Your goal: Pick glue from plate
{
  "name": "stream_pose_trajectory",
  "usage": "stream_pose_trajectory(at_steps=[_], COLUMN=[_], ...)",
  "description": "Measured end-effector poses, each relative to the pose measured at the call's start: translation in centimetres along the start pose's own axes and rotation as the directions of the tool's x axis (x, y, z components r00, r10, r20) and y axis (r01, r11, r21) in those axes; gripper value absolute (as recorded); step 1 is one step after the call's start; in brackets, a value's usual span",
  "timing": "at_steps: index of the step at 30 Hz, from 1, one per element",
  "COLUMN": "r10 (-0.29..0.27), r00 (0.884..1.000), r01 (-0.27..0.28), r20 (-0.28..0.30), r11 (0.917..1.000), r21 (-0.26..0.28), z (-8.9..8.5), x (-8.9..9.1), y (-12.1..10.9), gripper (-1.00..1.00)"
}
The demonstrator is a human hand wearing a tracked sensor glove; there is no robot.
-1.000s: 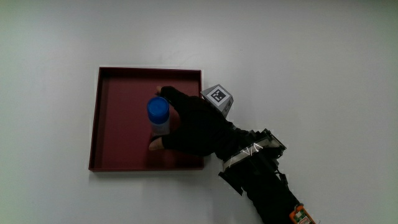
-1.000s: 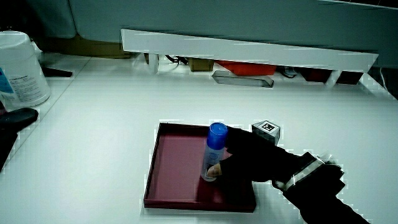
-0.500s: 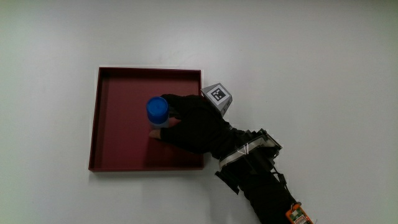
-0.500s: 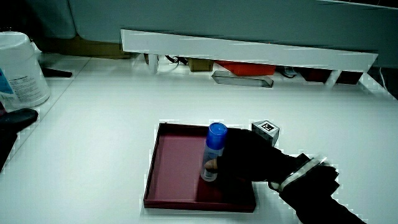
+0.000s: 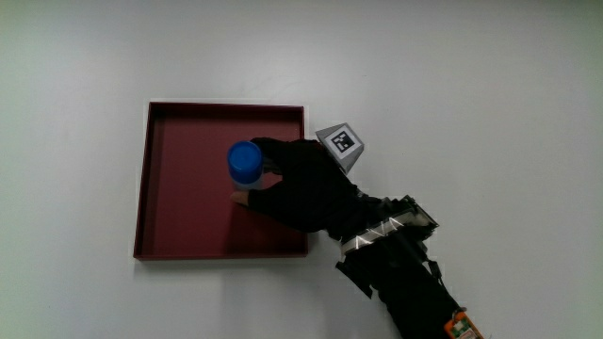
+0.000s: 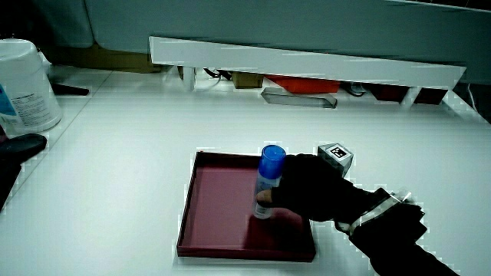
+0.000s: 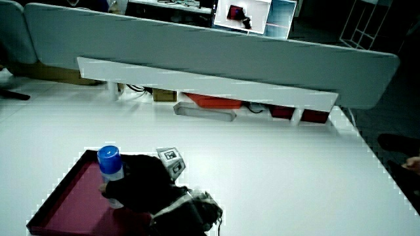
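The glue is a pale stick with a blue cap [image 5: 245,162], held upright over the dark red square plate [image 5: 184,221]. In both side views the glue [image 6: 269,180] [image 7: 111,169] hangs a little above the plate's floor [image 6: 219,215]. The hand [image 5: 301,188] in its black glove is shut on the glue's body, fingers wrapped around it below the cap. The patterned cube [image 5: 343,143] rides on the hand's back, over the plate's rim. The forearm [image 5: 400,268] runs from the hand toward the person.
A white tub [image 6: 27,77] with a label stands at the table's edge in a side view, with a dark object [image 6: 23,144] nearer to the person. The low white partition [image 6: 307,61] [image 7: 203,88] has orange and grey items under it.
The hand has lifted the glue off the plate's floor and carried it slightly away from the person. The plate has stayed in place.
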Motion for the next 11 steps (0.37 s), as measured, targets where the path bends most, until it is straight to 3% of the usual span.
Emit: stream_pose_trajectory(at_steps=[5,7,10,11], r10=[0.051,0.048,-0.003,0.009], r00=[0.998,0.998,0.999,1.0], r01=[-0.05,-0.047,0.005,-0.008], r20=[-0.045,-0.045,-0.033,-0.018], r11=[0.9986,0.9986,0.9991,0.9983], r21=[0.019,0.023,0.043,0.058], z=[1.3,2.0,3.0,3.4], x=[-2.5,-3.4,-5.3,-5.4], y=[-1.3,-1.9,-3.2,-3.6], gripper=[1.0,1.0,1.0,1.0])
